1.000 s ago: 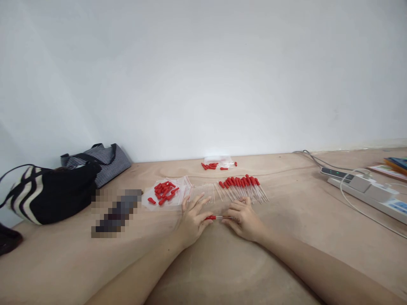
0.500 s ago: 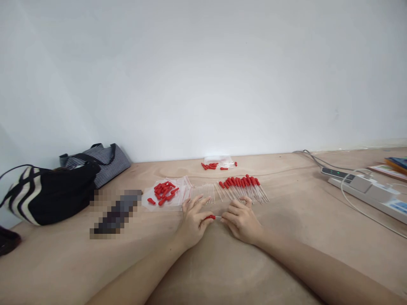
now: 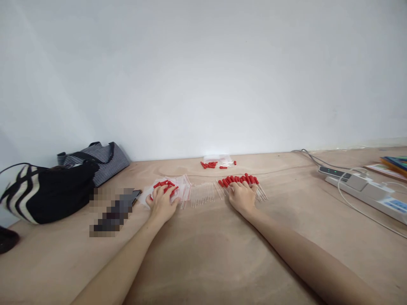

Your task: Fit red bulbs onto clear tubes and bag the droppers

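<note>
My left hand (image 3: 161, 205) is spread over a pile of red rubber bulbs (image 3: 163, 183), fingers apart and fingertips down among them. Beneath the bulbs is a clear zip bag (image 3: 185, 186). My right hand (image 3: 242, 197) has curled fingers over a row of red-bulbed glass droppers (image 3: 247, 178); it seems closed on one dropper, though the fingertips and most of that dropper are hidden. Between my hands lie several bare glass tubes (image 3: 202, 194), side by side.
Farther back, more red bulbs (image 3: 210, 165) lie by another clear bag (image 3: 219, 159). A pixelated dark object (image 3: 116, 212), a black bag (image 3: 63, 192) and a striped bag (image 3: 111, 163) are left. A power strip (image 3: 369, 190) with cables sits right.
My hands have parted from the middle, where they held a red bulb on a glass tube. The left moved left to the bulb pile; the right moved forward to the dropper row.
</note>
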Demonstrator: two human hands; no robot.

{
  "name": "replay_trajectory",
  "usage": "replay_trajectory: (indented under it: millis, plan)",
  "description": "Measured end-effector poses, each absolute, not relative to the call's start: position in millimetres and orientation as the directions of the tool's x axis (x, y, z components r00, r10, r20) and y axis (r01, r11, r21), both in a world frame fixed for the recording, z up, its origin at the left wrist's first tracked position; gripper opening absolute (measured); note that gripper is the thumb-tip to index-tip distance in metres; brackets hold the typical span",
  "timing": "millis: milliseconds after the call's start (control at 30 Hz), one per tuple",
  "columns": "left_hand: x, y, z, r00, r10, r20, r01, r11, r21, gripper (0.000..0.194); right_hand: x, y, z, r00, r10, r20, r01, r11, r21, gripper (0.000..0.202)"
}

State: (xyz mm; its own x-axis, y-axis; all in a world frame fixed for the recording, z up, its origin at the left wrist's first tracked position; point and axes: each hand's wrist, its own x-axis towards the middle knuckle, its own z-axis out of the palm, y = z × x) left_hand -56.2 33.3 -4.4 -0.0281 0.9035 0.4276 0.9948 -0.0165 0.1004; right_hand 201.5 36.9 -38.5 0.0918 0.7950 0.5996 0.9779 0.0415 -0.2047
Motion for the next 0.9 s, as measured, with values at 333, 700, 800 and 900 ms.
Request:
replay_trajectory:
  millis: [333, 700, 800, 900]
  plan:
    - [-72.0, 46.0, -9.1, -0.1, 0.881, 0.462, 0.995, 0.077, 0.068, 0.017, 189.7, 33.6, -35.4, 0.046, 0.835, 0.548, 0.979, 0.073, -0.193, 0.022]
    - [-48.6, 27.0, -1.2, 0.123, 0.826, 0.55, 0.974, -0.206, 0.091, 0.01, 153.0, 50.3, -11.3, 0.11, 0.944, 0.311, 0.971, -0.035, -0.237, 0.028]
    - [-24.2, 7.5, -3.3, 0.319, 0.825, 0.466, 0.888, -0.432, 0.158, 0.008, 154.7, 54.4, -12.7, 0.105, 0.961, 0.255, 0.975, -0.05, -0.215, 0.028]
    - [-2.9, -8.0, -9.9, 0.455, 0.804, 0.381, 0.784, -0.565, 0.256, 0.008, 153.5, 58.1, -15.8, 0.114, 0.964, 0.239, 0.979, -0.068, -0.191, 0.029]
